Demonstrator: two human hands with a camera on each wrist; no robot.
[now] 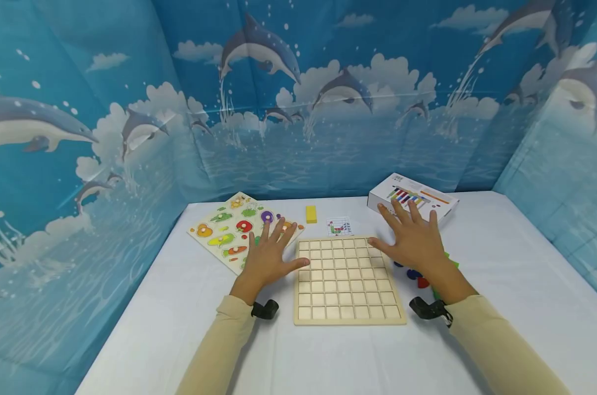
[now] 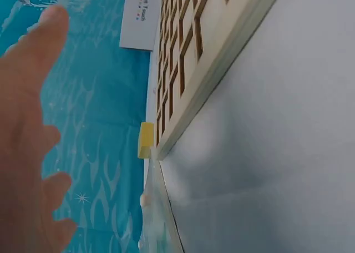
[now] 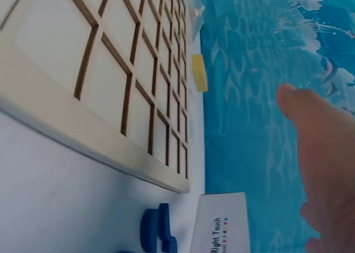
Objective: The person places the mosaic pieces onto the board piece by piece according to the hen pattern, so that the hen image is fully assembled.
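Note:
A square wooden grid board (image 1: 350,322) with raised dividers lies on the table between the two hands. My left hand (image 1: 268,259) has its fingers spread, over the board's left side and the near corner of a vegetable puzzle board (image 1: 211,226); it holds nothing. To the right, my right hand (image 1: 416,241) is also spread with nothing in it, its thumb over the grid board's upper right corner. Beneath that hand lie blue, red and green pieces (image 1: 423,282), partly hidden by it. In the right wrist view, blue pieces (image 3: 150,229) sit beside the board's edge.
A yellow block (image 1: 311,214) and a small printed card (image 1: 339,226) lie behind the grid board. At the back right is a white box (image 1: 441,203) with coloured pictures. A blue dolphin curtain (image 1: 298,159) hangs around the table's far and side edges.

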